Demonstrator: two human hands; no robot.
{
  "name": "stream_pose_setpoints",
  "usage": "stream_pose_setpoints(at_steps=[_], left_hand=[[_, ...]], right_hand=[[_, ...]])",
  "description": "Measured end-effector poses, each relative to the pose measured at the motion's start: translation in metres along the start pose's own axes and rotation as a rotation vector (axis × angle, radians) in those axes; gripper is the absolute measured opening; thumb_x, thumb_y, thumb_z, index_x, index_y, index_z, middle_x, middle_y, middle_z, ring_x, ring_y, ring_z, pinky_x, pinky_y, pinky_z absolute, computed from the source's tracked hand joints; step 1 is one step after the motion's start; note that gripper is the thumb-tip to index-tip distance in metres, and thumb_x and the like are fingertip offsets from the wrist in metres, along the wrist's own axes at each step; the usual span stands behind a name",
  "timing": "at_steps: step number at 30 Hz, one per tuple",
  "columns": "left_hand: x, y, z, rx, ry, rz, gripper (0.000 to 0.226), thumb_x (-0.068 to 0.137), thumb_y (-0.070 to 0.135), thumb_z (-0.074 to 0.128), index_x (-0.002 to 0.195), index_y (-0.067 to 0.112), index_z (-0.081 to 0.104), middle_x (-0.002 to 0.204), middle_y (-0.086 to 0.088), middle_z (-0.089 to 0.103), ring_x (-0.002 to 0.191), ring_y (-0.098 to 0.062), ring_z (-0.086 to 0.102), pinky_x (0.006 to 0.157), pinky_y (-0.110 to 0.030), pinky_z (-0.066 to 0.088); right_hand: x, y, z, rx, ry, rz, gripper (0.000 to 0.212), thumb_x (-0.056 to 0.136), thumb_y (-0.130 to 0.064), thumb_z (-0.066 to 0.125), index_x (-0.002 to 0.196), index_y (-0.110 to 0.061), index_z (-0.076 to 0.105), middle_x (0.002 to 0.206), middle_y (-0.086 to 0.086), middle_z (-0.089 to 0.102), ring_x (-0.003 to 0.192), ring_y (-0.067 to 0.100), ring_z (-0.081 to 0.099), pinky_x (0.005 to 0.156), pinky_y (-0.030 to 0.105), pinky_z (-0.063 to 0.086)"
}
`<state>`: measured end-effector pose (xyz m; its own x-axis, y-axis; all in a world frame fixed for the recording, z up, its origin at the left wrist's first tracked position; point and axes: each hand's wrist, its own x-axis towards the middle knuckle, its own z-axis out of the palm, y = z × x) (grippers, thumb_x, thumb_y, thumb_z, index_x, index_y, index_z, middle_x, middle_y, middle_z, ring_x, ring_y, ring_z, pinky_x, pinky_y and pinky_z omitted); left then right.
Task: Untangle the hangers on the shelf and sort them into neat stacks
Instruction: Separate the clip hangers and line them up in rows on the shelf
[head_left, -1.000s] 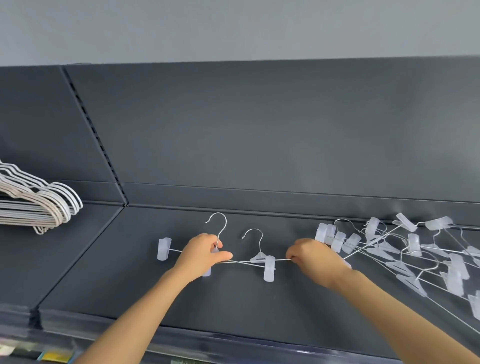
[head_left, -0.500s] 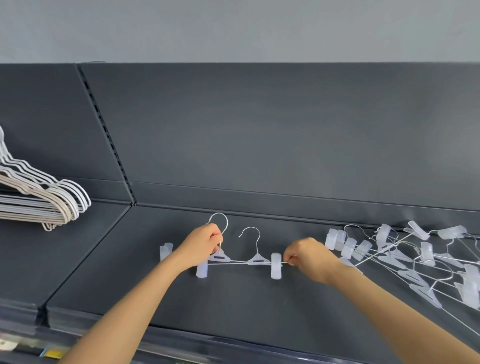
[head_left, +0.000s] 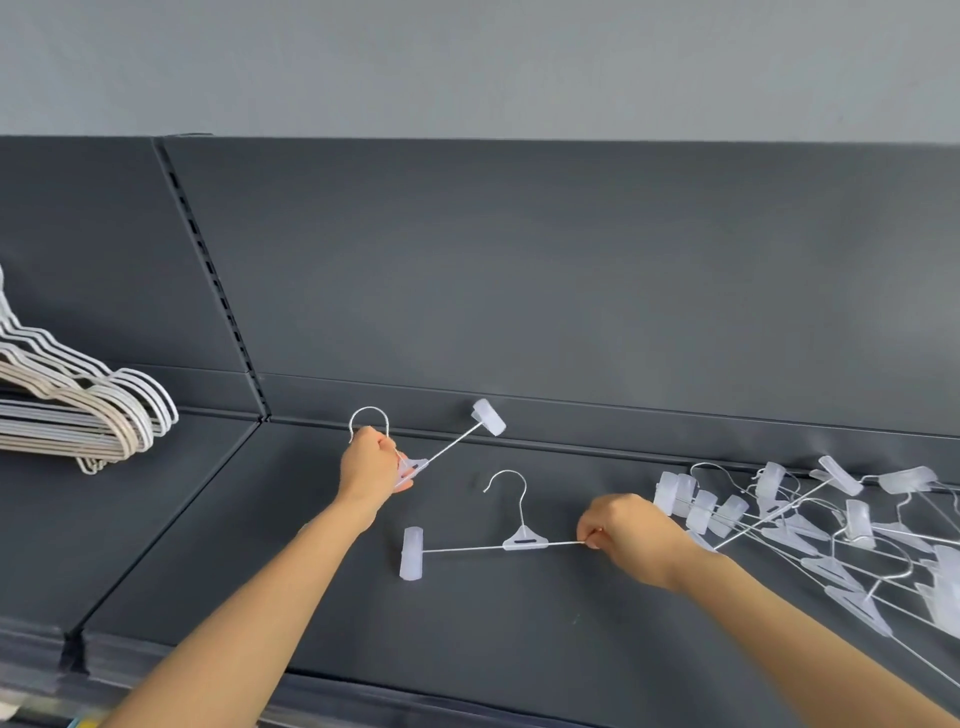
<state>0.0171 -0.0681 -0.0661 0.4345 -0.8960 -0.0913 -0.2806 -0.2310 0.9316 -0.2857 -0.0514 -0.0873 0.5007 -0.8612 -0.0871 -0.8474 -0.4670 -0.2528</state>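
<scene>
At the far left, a stack of thin, smooth-coated white and beige hangers (head_left: 78, 415) is lying flat on the matte dark grey metal shelf (head_left: 519, 623), shoulders nested and curving to the right. Just right of it, a slotted upright (head_left: 208, 270) is running down the back panel. The left hand (head_left: 371, 465) is gripping a wire clip hanger (head_left: 418, 464) by its frosted triangular plastic centre, fingers curled round it. It is holding the hanger tilted, round hook at the top, the thin bar rising to the right and ending in a translucent rectangular clip (head_left: 488, 417). Below and to the right, a second clip hanger (head_left: 524, 540) is lying on the shelf with its hook pointing toward the back, one clip on its left end. The right hand (head_left: 628, 535) is pinching the right end of that bar between thumb and fingertips. At the far right, a tangle of similar clip hangers (head_left: 805, 519) is sprawling over the shelf, wires crossing. A dark slot is showing on the lying hanger's centre piece; whether it carries any writing cannot be told.
</scene>
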Motion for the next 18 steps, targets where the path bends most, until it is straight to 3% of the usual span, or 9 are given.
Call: stream_pose_setpoints(at_steps=[3, 5, 8, 13, 16, 18], left_hand=[[0.007, -0.001, 0.0, -0.005, -0.079, -0.067, 0.024, 0.093, -0.005, 0.034, 0.072, 0.003, 0.043, 0.07, -0.016, 0.063, 0.077, -0.032, 0.07, 0.07, -0.043, 0.059], [0.006, 0.0, 0.004, 0.021, -0.206, -0.093, 0.021, 0.092, -0.004, 0.038, 0.073, 0.002, 0.047, 0.077, -0.021, 0.067, 0.075, -0.035, 0.069, 0.072, -0.044, 0.059], [0.001, 0.003, 0.014, 0.087, -0.36, -0.082, 0.017, 0.093, 0.001, 0.04, 0.084, -0.002, 0.054, 0.09, -0.024, 0.067, 0.073, -0.031, 0.069, 0.063, -0.034, 0.06], [-0.003, 0.007, 0.026, 0.199, -0.541, -0.002, 0.016, 0.089, 0.007, 0.049, 0.078, 0.004, 0.061, 0.08, -0.012, 0.067, 0.066, -0.019, 0.064, 0.064, -0.028, 0.056], [-0.001, 0.009, 0.03, 0.283, -0.528, 0.104, 0.018, 0.089, 0.009, 0.052, 0.081, -0.003, 0.063, 0.078, -0.007, 0.066, 0.07, -0.014, 0.063, 0.075, -0.031, 0.056], [0.0, 0.01, 0.031, 0.367, -0.498, 0.179, 0.017, 0.086, 0.012, 0.055, 0.079, 0.0, 0.066, 0.077, -0.006, 0.068, 0.07, -0.013, 0.061, 0.077, -0.033, 0.055]], right_hand=[[-0.002, 0.003, 0.004, -0.021, 0.078, -0.061, 0.021, 0.087, -0.005, 0.045, 0.084, -0.015, 0.063, 0.081, -0.007, 0.05, 0.076, 0.015, 0.043, 0.067, 0.023, 0.027], [-0.001, 0.004, 0.007, -0.017, 0.143, -0.1, 0.021, 0.083, -0.003, 0.047, 0.081, -0.014, 0.064, 0.078, -0.003, 0.057, 0.073, 0.016, 0.043, 0.068, 0.025, 0.029], [0.001, 0.001, 0.009, -0.029, 0.172, -0.129, 0.024, 0.077, 0.003, 0.048, 0.078, -0.016, 0.063, 0.078, -0.001, 0.061, 0.07, 0.018, 0.045, 0.067, 0.027, 0.032], [0.002, -0.002, 0.008, -0.096, 0.153, -0.105, 0.025, 0.081, 0.001, 0.046, 0.087, -0.016, 0.063, 0.082, -0.002, 0.057, 0.078, 0.022, 0.05, 0.068, 0.027, 0.035], [0.002, -0.004, 0.006, -0.102, 0.161, -0.154, 0.025, 0.076, 0.006, 0.05, 0.076, -0.017, 0.061, 0.071, -0.006, 0.045, 0.066, 0.02, 0.041, 0.055, 0.022, 0.026], [0.003, -0.008, 0.007, -0.127, 0.178, -0.187, 0.029, 0.064, 0.008, 0.055, 0.067, -0.02, 0.056, 0.065, -0.008, 0.047, 0.059, 0.017, 0.038, 0.052, 0.021, 0.026]])
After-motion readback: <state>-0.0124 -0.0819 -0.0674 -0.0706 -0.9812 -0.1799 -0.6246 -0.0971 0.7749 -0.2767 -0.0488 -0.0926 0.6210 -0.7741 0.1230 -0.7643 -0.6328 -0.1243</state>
